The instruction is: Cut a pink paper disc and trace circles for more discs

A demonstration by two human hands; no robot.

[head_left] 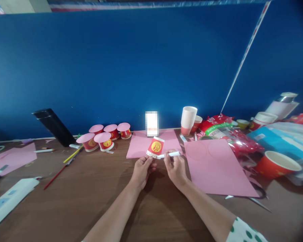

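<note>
A red paper cup with a yellow round emblem and a white band with zigzag marks is held by my left hand. The thumb and fingers pinch the cup at its banded end. My right hand grips a white marker, whose left end meets the white band near the cup's lower right. Behind the cup lies a pink paper sheet. Several finished-looking red cups with pink paper discs on top stand to the left.
On the right lie a larger pink sheet with traced circles, stacked white cups, a red bag of paper cups and a tipped red cup. A black bottle, a brush and a power strip lie left. A blue partition rises behind.
</note>
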